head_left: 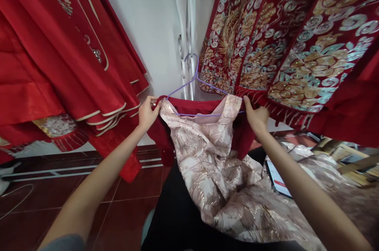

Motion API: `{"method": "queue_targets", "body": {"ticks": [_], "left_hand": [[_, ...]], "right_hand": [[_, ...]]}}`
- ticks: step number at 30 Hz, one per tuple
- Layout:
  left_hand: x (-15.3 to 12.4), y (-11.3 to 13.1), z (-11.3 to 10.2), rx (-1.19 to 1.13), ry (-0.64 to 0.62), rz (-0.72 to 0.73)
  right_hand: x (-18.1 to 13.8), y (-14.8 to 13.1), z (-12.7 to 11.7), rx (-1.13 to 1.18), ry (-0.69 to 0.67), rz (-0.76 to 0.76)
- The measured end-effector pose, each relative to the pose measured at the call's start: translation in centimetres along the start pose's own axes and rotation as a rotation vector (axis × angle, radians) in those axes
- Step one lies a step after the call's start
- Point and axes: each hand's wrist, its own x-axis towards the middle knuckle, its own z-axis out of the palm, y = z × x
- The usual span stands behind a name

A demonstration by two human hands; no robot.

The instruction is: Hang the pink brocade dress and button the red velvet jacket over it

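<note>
A pale pink brocade dress with a gold pattern hangs on a purple clothes hanger in front of me, its skirt spread over my lap. Dark red fabric shows behind its neckline and at both sides. My left hand pinches the garment at the left shoulder, by the hanger's end. At the other shoulder, my right hand is closed on the edge, thumb along the top. The hanger's hook reaches up against the white doors; whether it is caught on a handle I cannot tell.
Red garments hang at the left, and embroidered red garments with fringes hang at the right. White cabinet doors stand behind. A phone lies on the skirt near my right forearm. Wooden items are at the far right.
</note>
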Motion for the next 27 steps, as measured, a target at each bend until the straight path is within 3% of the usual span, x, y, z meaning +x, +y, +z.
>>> {"method": "queue_targets", "body": {"ticks": [3, 8, 12, 15, 17, 20, 22, 24, 27], "left_hand": [[0.0, 0.1, -0.2, 0.020, -0.013, -0.029], [1.9, 0.8, -0.8, -0.060, -0.014, -0.025], [2.4, 3.7, -1.8, -0.143, 0.222, 0.005], [1.1, 6.2, -2.4, -0.171, 0.352, 0.019], [-0.5, 6.8, -2.6, -0.137, 0.283, 0.029], [-2.8, 6.0, -2.3, -0.027, -0.054, 0.058], [-3.3, 4.8, -1.7, 0.035, -0.210, 0.034], [-2.9, 4.2, -0.9, 0.056, -0.228, -0.047], [-1.6, 5.4, 0.9, -0.042, -0.111, -0.185]], "right_hand": [[-1.6, -1.3, 0.0, -0.029, 0.185, -0.041], [-3.6, -3.2, 0.2, 0.066, 0.150, -0.287], [-4.1, -6.5, -0.4, 0.289, 0.225, -0.279], [-4.4, -8.6, -1.2, 0.363, 0.253, -0.253], [-5.0, -8.9, -1.5, 0.383, 0.120, -0.278], [-6.3, -7.5, -1.0, 0.372, -0.196, -0.308], [-6.9, -6.4, -0.3, 0.309, -0.361, -0.326], [-7.4, -6.2, 0.5, 0.238, -0.460, -0.361], [-8.4, -7.6, 1.7, 0.208, -0.540, -0.385]]}}
